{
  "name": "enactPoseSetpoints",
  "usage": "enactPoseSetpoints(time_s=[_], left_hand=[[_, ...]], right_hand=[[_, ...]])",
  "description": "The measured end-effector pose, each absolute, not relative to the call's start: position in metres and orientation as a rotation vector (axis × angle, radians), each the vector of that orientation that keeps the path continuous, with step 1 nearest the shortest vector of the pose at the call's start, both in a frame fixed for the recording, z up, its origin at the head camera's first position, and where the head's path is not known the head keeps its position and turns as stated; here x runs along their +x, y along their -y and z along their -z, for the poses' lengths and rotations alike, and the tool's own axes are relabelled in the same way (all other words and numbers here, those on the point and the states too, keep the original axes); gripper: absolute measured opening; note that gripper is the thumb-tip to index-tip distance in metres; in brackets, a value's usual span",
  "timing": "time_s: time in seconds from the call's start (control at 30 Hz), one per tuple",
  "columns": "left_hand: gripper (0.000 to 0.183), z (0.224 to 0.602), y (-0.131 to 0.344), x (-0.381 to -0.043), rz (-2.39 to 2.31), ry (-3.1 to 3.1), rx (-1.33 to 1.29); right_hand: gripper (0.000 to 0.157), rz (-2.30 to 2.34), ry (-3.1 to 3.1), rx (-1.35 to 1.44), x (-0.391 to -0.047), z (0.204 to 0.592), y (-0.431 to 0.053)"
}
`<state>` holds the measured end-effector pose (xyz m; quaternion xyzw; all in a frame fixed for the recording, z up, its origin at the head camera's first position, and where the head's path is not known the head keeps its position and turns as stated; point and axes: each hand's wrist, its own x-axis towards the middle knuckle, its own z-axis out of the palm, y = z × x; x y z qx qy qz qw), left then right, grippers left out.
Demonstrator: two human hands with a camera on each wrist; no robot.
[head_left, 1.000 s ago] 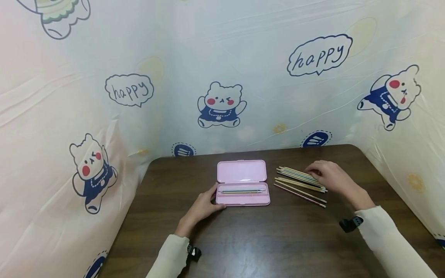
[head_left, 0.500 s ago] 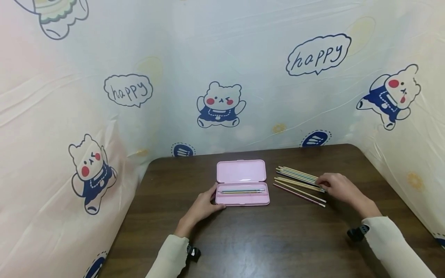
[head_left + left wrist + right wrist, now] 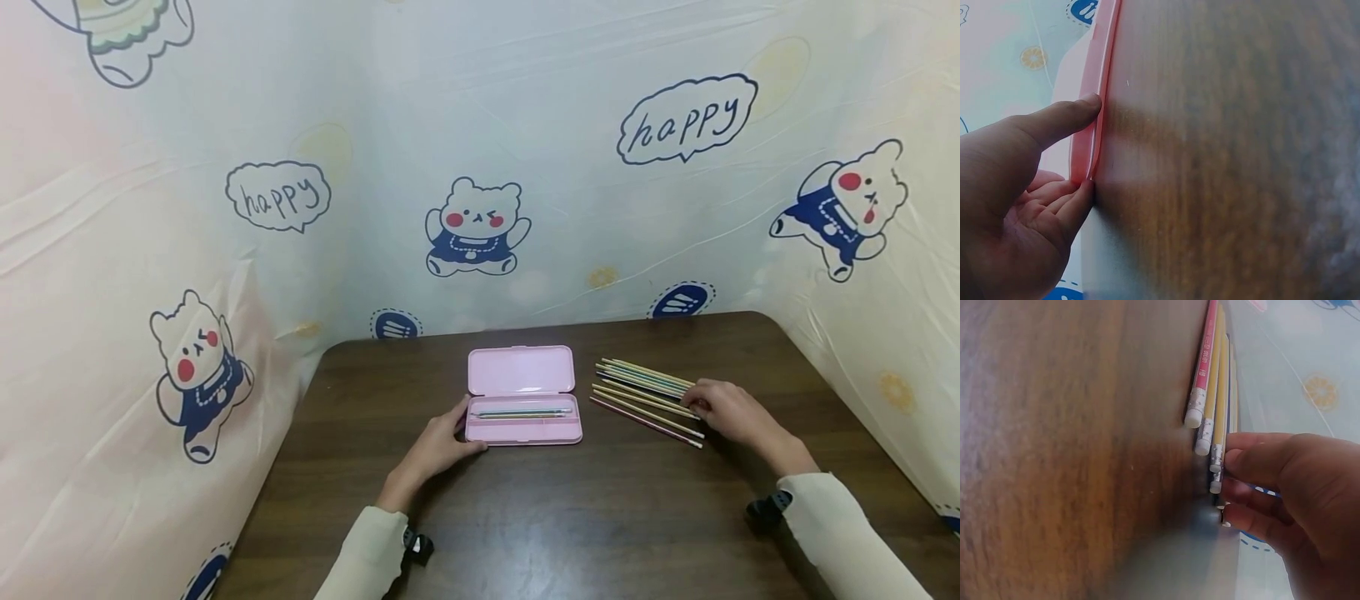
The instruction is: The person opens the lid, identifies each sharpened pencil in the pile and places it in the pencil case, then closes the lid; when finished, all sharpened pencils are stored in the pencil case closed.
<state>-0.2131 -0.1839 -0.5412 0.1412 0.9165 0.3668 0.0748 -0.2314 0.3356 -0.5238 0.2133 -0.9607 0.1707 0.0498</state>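
A pink pencil case [image 3: 504, 431] lies with its lid [image 3: 521, 369] flipped back, and a few pencils [image 3: 522, 413] rest in its rear compartment. My left hand [image 3: 435, 450] holds the case's left end. In the left wrist view the thumb [image 3: 1063, 120] presses the front wall and the fingers sit round the corner. To the right, several loose pencils [image 3: 643, 379] fan out on the table. My right hand [image 3: 731, 412] pinches at their eraser ends; in the right wrist view its fingertips touch a yellow pencil [image 3: 1219, 415], partly hiding those behind.
A red pencil [image 3: 1205, 369] lies nearest the front of the fan, with a yellow one beside it. The dark wooden table [image 3: 540, 517] has a patterned cloth [image 3: 375, 167] hanging behind and at the sides.
My right hand has moved toward me along the pencils' eraser ends, then slightly up again; pencils near it have shifted and spread apart. My left hand and the case stay put.
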Motion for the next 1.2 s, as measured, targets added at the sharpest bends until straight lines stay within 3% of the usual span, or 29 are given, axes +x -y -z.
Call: enactPoseSetpoints(time_s=[1.2], left_hand=[[0.098, 0.5424, 0.1855, -0.2141, -1.105, -2.745, 0.428]], right_hand=[[0.007, -0.551, 2.913, 0.578, -0.2227, 0.5222, -0.3259]])
